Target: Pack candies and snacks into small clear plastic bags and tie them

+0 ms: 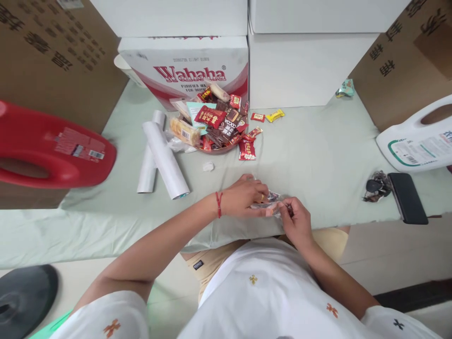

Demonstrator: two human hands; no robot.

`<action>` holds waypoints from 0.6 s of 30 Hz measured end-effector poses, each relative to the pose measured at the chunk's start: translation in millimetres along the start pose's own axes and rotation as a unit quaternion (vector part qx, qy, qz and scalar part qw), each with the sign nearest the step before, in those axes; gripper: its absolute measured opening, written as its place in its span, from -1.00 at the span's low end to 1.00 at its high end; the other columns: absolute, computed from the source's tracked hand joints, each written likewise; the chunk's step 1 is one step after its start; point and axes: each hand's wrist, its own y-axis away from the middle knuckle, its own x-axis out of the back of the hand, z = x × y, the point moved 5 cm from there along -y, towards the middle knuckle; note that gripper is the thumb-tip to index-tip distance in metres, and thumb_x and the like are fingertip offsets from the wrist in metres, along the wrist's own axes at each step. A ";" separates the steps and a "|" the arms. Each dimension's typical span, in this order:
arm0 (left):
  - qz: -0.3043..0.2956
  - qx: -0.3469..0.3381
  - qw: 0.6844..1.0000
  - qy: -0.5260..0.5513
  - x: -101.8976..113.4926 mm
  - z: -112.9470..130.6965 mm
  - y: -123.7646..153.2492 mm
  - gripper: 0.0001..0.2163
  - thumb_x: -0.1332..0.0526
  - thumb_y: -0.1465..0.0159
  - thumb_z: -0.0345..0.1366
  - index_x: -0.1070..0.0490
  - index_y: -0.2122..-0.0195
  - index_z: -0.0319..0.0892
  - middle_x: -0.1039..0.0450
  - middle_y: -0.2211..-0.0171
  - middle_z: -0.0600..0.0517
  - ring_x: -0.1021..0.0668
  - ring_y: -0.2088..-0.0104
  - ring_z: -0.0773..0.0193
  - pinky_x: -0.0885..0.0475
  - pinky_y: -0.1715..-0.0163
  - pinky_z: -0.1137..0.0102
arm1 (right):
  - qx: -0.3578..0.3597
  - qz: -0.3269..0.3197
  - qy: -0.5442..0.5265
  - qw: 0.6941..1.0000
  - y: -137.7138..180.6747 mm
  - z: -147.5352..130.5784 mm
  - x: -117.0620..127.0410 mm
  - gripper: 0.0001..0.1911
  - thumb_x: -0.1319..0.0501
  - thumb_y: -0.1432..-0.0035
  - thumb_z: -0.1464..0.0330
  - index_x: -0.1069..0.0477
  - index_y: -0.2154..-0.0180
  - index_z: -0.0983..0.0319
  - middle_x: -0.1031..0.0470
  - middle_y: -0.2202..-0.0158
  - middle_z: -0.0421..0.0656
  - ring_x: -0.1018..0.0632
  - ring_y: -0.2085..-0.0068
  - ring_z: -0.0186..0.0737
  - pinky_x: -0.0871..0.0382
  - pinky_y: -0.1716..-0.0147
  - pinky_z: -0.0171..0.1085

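Note:
Near the table's front edge, my left hand [242, 197] has its fingers closed over a small clear plastic bag [272, 197]. Something dark shows through the film, but its kind cannot be made out. At the bag's right end, my right hand [297, 222] pinches the plastic between thumb and fingers. A crumpled white scrap [208, 166] lies on the cloth just beyond my left hand. Farther back, a heap of wrapped snacks [226, 120] fills a reddish bowl [221, 151]. Several wrapped candies lie by it, among them a red packet [247, 150] and a yellow one [275, 115].
Two white rolls [166, 162] lie crossed left of the bowl. White cartons [197, 59] stand behind, with brown boxes on both sides. A red jug [84, 146] is at left. At right are a white jug [416, 146], keys [377, 186] and a phone [407, 197].

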 end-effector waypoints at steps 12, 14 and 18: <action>0.022 0.015 0.999 -0.019 -16.3 -7.8 45.0 -0.43 -0.16 -0.21 -0.53 -0.34 -0.25 -0.01 -0.42 -0.31 -0.08 -0.52 -0.25 0.12 0.18 -0.46 -0.11 | 0.005 -0.002 0.149 0.989 -16.8 0.0 -12.0 -0.82 -0.12 -0.25 0.28 -0.34 0.40 0.16 -0.47 0.44 -0.22 -0.40 0.45 -0.27 -0.13 0.42 -0.29; 0.036 0.024 0.999 -0.008 -20.5 -11.4 45.9 -0.62 -0.15 -0.35 -0.43 -0.41 -0.18 -0.01 -0.45 -0.28 -0.08 -0.52 -0.25 0.16 0.16 -0.47 -0.07 | 0.003 -0.005 0.146 0.989 -16.6 0.7 -12.0 -0.82 -0.12 -0.25 0.28 -0.33 0.41 0.16 -0.46 0.45 -0.23 -0.40 0.46 -0.28 -0.14 0.42 -0.30; 0.116 0.077 0.989 0.040 -25.0 -19.3 44.4 -0.77 -0.06 -0.49 -0.27 -0.50 -0.02 -0.05 -0.59 -0.13 -0.07 -0.61 -0.13 0.21 -0.10 -0.40 0.08 | -0.001 -0.005 0.142 0.990 -16.5 0.9 -11.2 -0.81 -0.12 -0.26 0.27 -0.33 0.41 0.16 -0.45 0.46 -0.24 -0.39 0.46 -0.28 -0.14 0.41 -0.30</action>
